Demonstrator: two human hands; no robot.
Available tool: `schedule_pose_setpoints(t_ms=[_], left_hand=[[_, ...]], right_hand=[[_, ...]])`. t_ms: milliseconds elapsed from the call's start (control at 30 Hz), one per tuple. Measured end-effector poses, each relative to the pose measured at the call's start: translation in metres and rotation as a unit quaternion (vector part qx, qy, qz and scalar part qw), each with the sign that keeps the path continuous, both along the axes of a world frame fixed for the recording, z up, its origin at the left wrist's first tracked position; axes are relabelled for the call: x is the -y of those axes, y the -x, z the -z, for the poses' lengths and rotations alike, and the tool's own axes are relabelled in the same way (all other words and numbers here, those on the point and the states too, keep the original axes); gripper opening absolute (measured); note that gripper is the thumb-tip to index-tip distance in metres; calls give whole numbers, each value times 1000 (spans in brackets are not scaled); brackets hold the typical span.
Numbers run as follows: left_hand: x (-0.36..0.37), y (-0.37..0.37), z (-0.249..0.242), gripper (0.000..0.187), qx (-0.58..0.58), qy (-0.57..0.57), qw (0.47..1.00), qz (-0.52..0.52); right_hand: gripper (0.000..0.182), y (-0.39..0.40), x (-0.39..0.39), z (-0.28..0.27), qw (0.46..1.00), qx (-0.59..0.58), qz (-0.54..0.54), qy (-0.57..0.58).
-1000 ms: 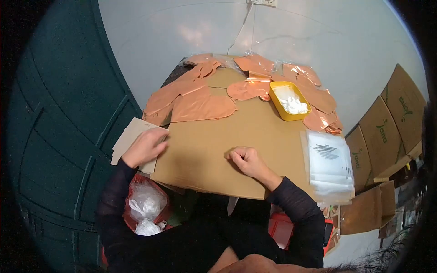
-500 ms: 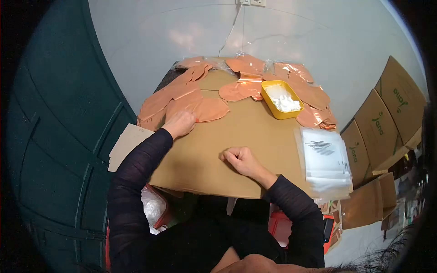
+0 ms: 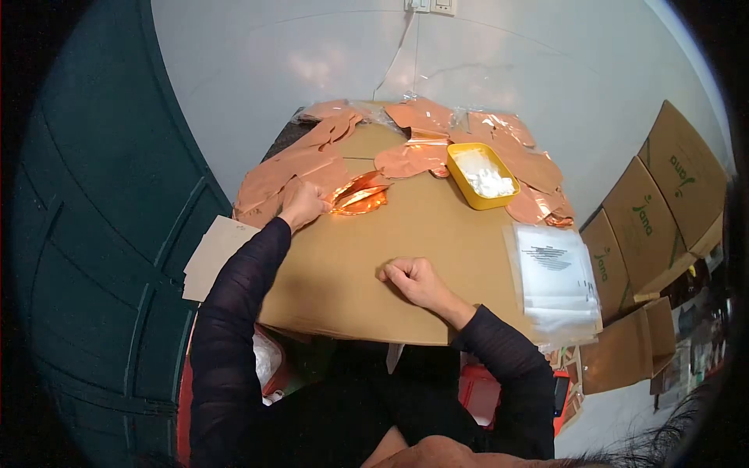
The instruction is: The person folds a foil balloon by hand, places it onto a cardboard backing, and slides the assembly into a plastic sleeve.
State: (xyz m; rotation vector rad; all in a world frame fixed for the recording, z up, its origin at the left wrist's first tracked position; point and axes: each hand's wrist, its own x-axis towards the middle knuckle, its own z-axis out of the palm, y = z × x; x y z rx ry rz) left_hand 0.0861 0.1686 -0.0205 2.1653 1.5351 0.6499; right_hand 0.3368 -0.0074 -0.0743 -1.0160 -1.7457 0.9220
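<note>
Foil point(image 3: 363, 204), copper-coloured and shiny, buckles over the cardboard point(image 3: 335, 273) beside the left pile of flat copper shapes point(image 3: 269, 186), its near end pinched in your left hand point(image 3: 306, 206). You seem to be picking it up. Your right hand point(image 3: 415, 282) rests curled closed, nothing visible inside. The next move likely calls for a steady, light pinch against creasing.

Left hand point(image 3: 304, 205) hides end of copper foil point(image 3: 362, 204); bag print point(image 3: 548, 256) illegible.
</note>
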Motion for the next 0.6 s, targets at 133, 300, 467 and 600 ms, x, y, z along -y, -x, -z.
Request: schedule_pose_setpoints(t_ms=[133,300,467,600], left_hand=[[-1,2,0,33,33,30,999,21],[-15,4,18,32,100,70,992,23],[-26,6,35,28,116,32,992,41],[16,-6,-18,22,-13,59,998,4]], right_hand=[[30,1,1,-6,999,12,4,40],[32,6,-10,-22,998,33,-14,58],[27,14,-34,-45,991,131,31,25],[17,21,-65,-38,954,187,78,-221]])
